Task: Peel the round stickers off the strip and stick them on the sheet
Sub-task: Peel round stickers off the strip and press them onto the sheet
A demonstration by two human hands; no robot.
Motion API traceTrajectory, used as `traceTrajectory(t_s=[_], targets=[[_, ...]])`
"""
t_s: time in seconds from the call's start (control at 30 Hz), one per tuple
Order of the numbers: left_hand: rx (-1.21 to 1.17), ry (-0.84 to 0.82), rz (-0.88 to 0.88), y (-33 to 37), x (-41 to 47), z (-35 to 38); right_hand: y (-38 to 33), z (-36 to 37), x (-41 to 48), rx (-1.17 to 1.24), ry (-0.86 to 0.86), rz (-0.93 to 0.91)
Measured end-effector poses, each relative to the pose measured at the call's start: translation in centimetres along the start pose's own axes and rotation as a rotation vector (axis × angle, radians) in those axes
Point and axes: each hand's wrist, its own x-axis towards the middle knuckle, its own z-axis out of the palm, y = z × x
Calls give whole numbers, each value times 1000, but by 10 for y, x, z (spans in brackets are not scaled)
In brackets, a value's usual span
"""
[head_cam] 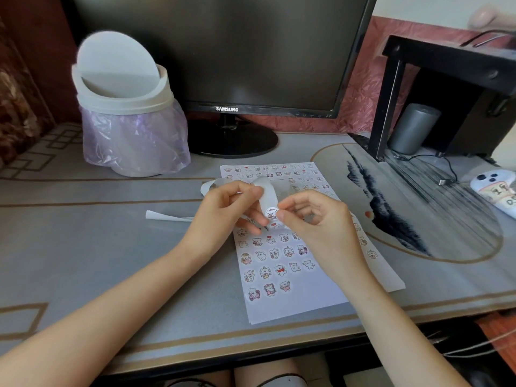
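Head view: left hand (231, 208) pinches the curled strip (268, 195); right hand (312, 216) closes thumb and forefinger on a round sticker (272, 213) at the strip's edge. Below, the sheet (282, 308) is largely filled; its near margin stays bare. At 10 o'clock, the lidded bin (125, 101) hides its contents.

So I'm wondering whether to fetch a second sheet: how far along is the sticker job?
Mostly done. The sheet carries rows of stickers from its far edge down to a last row of three. In hand: the left hand holds the strip while the right hand picks at a round sticker. Left: bare paper beside and below those three.
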Motion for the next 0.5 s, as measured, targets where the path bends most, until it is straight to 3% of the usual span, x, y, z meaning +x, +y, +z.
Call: traceTrajectory(t_s=[0.5], targets=[[18, -96, -26, -6, 1, 1, 5, -2, 0, -13, 25, -2]])
